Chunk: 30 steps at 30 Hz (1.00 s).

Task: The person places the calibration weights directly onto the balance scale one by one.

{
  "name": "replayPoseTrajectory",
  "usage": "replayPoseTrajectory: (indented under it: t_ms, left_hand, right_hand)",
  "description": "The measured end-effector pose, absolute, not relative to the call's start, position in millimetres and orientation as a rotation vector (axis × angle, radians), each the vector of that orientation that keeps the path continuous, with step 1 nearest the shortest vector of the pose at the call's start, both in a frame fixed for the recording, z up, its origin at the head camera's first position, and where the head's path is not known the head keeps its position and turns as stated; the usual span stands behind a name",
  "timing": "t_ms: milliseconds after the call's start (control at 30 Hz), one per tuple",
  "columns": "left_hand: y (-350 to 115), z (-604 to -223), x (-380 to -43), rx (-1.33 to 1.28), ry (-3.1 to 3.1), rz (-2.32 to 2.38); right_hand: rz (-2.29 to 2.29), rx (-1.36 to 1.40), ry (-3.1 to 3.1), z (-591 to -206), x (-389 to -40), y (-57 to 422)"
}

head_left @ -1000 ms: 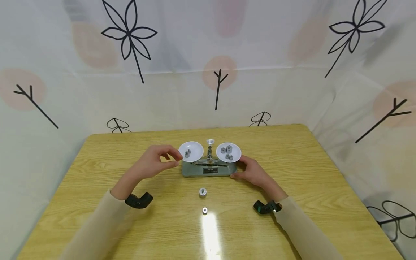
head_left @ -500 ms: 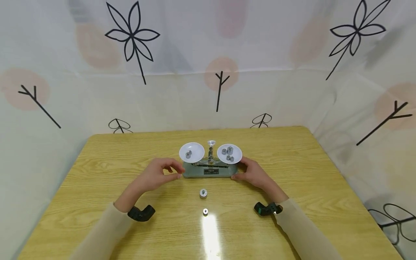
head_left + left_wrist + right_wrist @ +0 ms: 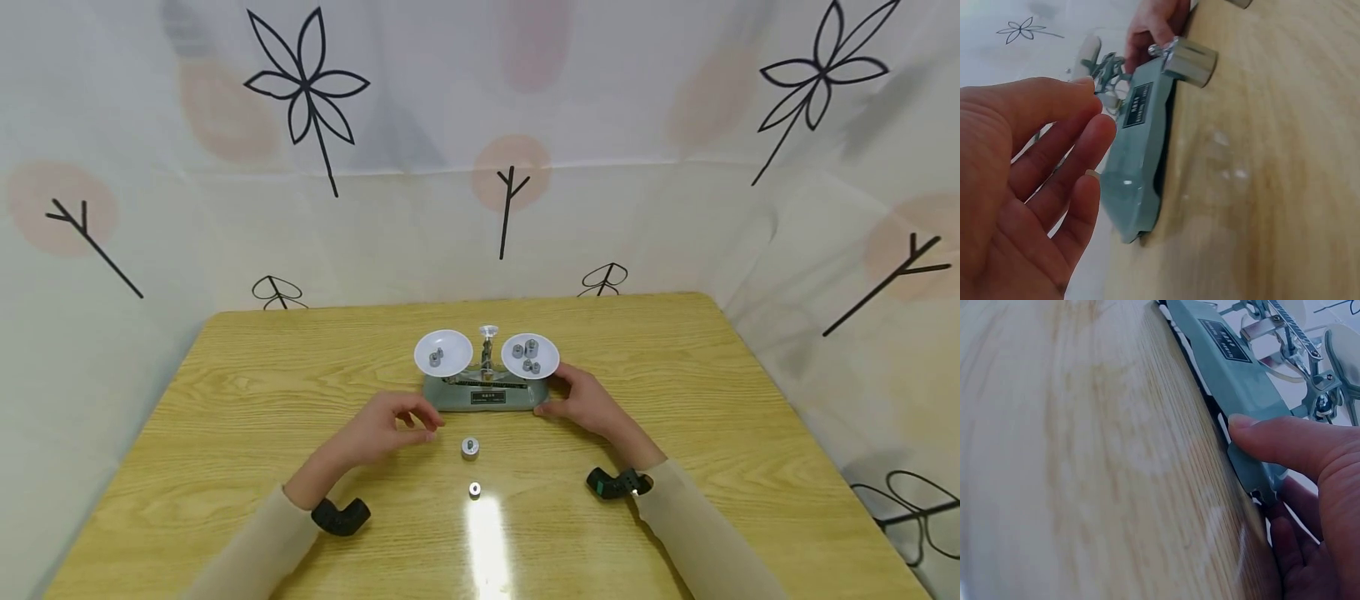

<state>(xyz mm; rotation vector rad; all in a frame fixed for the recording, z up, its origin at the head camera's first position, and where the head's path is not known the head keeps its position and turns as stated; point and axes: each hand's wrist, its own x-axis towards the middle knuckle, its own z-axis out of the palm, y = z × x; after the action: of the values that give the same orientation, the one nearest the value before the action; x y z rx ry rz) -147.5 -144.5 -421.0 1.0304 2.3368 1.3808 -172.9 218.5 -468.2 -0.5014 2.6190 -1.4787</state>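
A balance scale (image 3: 487, 398) with a grey-green base stands on the table. My right hand (image 3: 581, 402) grips the right end of that base, thumb on the front face and fingers round the end, as the right wrist view shows. My left hand (image 3: 392, 427) hovers in front of the base's left end, fingers loosely bent, nothing between them. Two small metal weights (image 3: 435, 359) sit in the left pan (image 3: 450, 340); the right pan (image 3: 549, 353) bears several weights (image 3: 531, 348). A larger cylindrical weight (image 3: 469, 448) stands on the table just right of my left fingertips.
Nearer to me on the wooden table (image 3: 262, 400) stands a smaller weight (image 3: 475, 490), just above a bright light reflection. A patterned white cloth (image 3: 420, 242) hangs behind the table and along both sides. Each wrist wears a black camera band (image 3: 341, 517).
My left hand has come away from beside the left pan, moving toward me and slightly right, near the larger weight. My right hand keeps its place on the base.
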Motion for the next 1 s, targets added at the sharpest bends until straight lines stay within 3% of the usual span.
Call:
replayPoseTrajectory:
  t_ms: [367,600,1000]
  left_hand:
    - [-130,-437,-139,1.027,2.310,1.368]
    - [-123,-446,-139,1.048,2.277,1.393]
    - [-115,-450,-140,0.981,2.201,1.386]
  right_hand:
    - [-1.483,-0.484,2.619,-463,-171,214]
    - [-1.452,-0.497,2.626,-428,-155,204]
    - [-1.474,-0.497,2.614,-428,-154,203]
